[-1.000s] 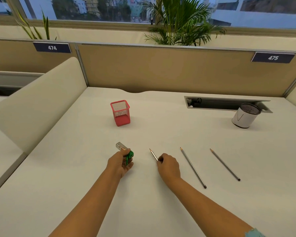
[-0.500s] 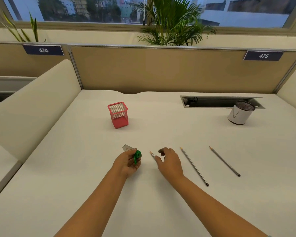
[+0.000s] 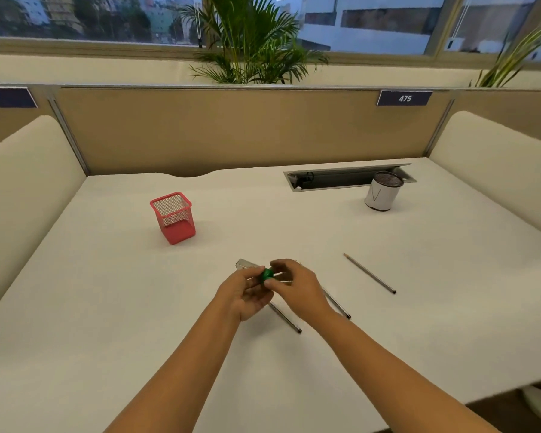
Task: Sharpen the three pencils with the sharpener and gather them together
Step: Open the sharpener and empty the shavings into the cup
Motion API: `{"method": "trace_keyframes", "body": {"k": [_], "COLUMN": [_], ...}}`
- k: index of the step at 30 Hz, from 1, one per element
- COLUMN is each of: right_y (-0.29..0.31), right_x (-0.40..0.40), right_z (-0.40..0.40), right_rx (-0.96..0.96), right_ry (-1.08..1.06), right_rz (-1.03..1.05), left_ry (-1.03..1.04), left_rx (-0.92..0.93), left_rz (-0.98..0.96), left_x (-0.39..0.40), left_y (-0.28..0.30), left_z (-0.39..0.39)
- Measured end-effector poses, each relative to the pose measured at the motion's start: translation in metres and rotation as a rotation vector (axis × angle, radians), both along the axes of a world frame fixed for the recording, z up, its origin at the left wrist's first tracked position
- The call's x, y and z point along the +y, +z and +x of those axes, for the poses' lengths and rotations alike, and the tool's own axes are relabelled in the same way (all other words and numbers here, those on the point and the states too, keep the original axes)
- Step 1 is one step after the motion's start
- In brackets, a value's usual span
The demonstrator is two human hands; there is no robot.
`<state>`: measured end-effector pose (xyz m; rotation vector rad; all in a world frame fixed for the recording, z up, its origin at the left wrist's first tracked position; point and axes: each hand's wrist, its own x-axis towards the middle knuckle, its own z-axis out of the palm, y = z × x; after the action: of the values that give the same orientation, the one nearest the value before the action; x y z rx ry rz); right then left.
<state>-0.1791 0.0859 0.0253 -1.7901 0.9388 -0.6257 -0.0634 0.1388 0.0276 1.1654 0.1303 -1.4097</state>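
Both hands (image 3: 270,287) now meet on sharpener (image 3: 267,274).

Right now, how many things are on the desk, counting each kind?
Pencils: 3, one by the left hand, one under the right arm, one lying alone
Green sharpener: 1, held between both hands
Clear little case: 1
Red mesh cup: 1
White cup: 1
Total: 7
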Motion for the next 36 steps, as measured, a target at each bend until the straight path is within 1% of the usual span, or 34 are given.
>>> {"method": "trace_keyframes", "body": {"k": [3, 5, 11, 14, 17, 19, 23, 26, 31, 32, 36], "right_y": [0.002, 0.002, 0.003, 0.002, 0.001, 0.003, -0.002, 0.000, 0.007, 0.008, 0.006], "right_x": [-0.011, -0.017, -0.037, -0.051, -0.064, -0.073, -0.088, -0.105, -0.140, -0.145, -0.161], "right_z": [-0.013, -0.018, -0.031, -0.042, -0.052, -0.063, -0.084, -0.099, -0.123, -0.127, -0.137], "right_rx": [0.001, -0.015, -0.064, -0.079, -0.075, -0.051, -0.029, -0.073, -0.162, -0.173, -0.181], "right_ry": [-0.055, -0.068, -0.089, -0.110, -0.101, -0.086, 0.003, 0.010, 0.084, 0.106, 0.222], "right_rz": [0.015, 0.046, 0.095, 0.118, 0.077, 0.014, -0.089, -0.045, 0.131, 0.157, 0.213], "left_ry": [-0.074, -0.085, -0.048, 0.019, 0.089, 0.143, 0.245, 0.256, 0.258, 0.236, 0.081], "left_rx": [-0.034, -0.041, -0.047, -0.037, -0.025, -0.013, 0.019, 0.050, 0.123, 0.099, -0.142], "left_rz": [0.030, 0.027, 0.029, 0.012, -0.012, -0.021, -0.081, -0.133, -0.202, -0.192, -0.116], "left_x": [-0.005, -0.009, -0.026, -0.036, -0.046, -0.058, -0.083, -0.100, -0.112, -0.112, -0.113], "left_y": [0.003, 0.007, 0.010, 0.011, 0.012, 0.014, 0.014, 0.014, 0.013, 0.013, 0.013], "left_z": [-0.011, -0.016, -0.032, -0.047, -0.063, -0.078, -0.104, -0.127, -0.156, -0.157, -0.163]}}
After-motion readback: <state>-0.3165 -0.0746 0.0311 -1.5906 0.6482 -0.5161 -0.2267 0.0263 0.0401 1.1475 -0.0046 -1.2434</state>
